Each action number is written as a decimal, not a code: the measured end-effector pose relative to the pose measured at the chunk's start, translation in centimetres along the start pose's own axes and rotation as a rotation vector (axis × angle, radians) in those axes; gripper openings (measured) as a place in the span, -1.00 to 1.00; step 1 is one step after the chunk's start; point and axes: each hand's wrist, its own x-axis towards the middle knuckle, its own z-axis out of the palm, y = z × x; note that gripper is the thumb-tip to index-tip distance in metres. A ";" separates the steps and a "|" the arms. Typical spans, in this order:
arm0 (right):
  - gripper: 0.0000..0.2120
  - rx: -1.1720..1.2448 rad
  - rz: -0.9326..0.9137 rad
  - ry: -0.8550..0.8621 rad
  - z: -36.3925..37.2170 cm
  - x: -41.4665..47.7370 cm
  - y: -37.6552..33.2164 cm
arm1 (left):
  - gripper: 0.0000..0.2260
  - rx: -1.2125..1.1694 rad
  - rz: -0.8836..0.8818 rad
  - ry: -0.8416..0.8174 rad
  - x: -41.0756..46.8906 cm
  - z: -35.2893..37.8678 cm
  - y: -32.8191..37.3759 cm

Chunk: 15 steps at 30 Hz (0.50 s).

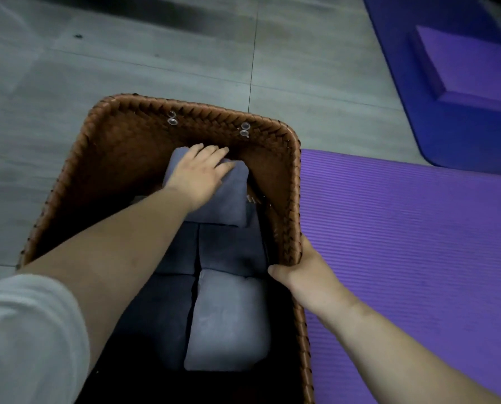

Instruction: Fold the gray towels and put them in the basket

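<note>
My left hand [198, 173] lies flat on a folded gray towel [223, 205]; my right hand [299, 272] grips the basket [185, 104] rim.
The left fingers are almost straight, pointing to 1 o'clock, close to the far wall. This towel sits at 12 o'clock in the basket; other folded towels [226, 322] fill it toward 6 o'clock. A purple mat [403, 228] lies at 3 o'clock.

There was one woven basket [290, 182]. Five folded gray towels [229, 316] showed inside it: one at its far end, two across the middle, two at the near end. Four metal eyelets [172, 121] sat in its far wall. Two hands showed: a left hand [198, 173] and a right hand [301, 272]. Beyond the basket's right edge lay one purple mat [403, 243], one blue mat [447, 126] and one purple block [470, 65].
</note>
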 end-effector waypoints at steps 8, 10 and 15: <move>-0.45 0.019 -0.035 0.065 0.5 0.0 -0.1 | -0.38 -0.045 -0.139 -0.272 -4.0 4.0 0.5; -0.44 0.007 -0.053 0.071 0.6 0.3 -0.1 | -0.41 -0.037 -0.143 -0.310 -3.2 3.4 0.9; -0.41 -0.004 -0.085 0.074 0.3 0.0 -0.1 | -0.42 -0.119 -0.163 -0.332 -3.4 1.9 1.5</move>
